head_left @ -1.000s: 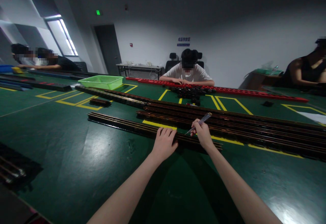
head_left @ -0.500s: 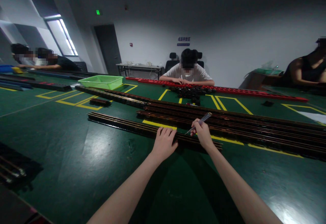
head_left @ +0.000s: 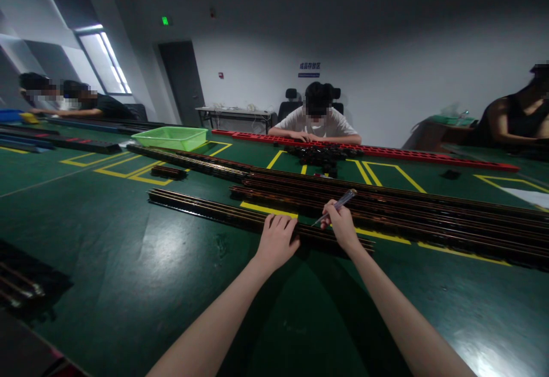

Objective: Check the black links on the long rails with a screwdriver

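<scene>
Left hand [head_left: 278, 242] lies palm-down over a long dark rail [head_left: 206, 206], fingers bent across its top, thumb toward the near edge; can't tell if it's actually gripping or just pressing. Right hand [head_left: 342, 225], a bit farther right, is closed round a thin screwdriver [head_left: 345, 198] w/ a see-thru handle, held pen-style. Handle tilts up to the far right, tip points down & left at the rail, just right of the left fingers; can't tell if tip touches.

Rail sits mid-table, slanting from far left to near right, thin shiny lines along its length. Rt end pokes out past the right hand.

Just beyond: stacked dark rails [head_left: 407, 211], approx. parallel, running off toward the right edge. Short dark piece [head_left: 168, 172] lies far left of the hands, w/ a green basket [head_left: 171, 141] beyond it. Yellow tape marks the green table [head_left: 111, 251]. Near-left corner: another dark piece [head_left: 30, 280], cut off by the frame.

Far side, approx. ctr: person in white top [head_left: 343, 125] leans over a red strip [head_left: 429, 157], dark parts heaped [head_left: 319, 157] in front. White paper [head_left: 525, 197] far right.
</scene>
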Demonstrator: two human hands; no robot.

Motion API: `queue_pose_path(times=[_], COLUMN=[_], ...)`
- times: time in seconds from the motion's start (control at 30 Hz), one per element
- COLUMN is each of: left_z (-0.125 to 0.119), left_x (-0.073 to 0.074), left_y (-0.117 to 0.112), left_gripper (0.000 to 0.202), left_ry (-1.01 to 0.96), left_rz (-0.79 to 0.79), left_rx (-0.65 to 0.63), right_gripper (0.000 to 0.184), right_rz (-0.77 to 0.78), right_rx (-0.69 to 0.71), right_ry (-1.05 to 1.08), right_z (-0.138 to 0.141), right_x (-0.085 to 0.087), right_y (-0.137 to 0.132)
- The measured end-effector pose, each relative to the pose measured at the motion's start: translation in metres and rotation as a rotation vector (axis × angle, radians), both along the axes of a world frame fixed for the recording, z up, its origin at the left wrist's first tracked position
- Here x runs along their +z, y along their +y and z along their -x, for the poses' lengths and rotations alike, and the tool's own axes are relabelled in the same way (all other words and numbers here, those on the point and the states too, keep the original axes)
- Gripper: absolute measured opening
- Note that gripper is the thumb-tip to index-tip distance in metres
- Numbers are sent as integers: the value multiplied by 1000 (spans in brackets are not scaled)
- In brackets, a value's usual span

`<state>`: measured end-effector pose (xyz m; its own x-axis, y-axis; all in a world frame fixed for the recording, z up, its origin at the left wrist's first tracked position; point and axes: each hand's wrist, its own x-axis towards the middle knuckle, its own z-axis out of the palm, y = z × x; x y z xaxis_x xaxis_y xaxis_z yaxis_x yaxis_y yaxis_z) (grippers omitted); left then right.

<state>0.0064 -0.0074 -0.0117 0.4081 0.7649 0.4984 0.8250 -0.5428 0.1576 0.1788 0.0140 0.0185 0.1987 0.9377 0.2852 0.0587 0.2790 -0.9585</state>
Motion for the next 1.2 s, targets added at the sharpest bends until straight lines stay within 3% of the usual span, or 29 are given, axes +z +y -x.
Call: queue_pose_path(times=[0.67,1.2], left_z=[-3,-2], left_x=[-1,5], left_y=[-2,-6], left_gripper=[26,36], left_ry=[28,33], left_rz=[-71,-47], left_rx=[34,104], right_gripper=[18,17], right_rz=[-3,27], right_rx=[8,64], right_ry=[-7,-46], right_z=[1,-3], right_x=[0,0], right_y=[-1,1])
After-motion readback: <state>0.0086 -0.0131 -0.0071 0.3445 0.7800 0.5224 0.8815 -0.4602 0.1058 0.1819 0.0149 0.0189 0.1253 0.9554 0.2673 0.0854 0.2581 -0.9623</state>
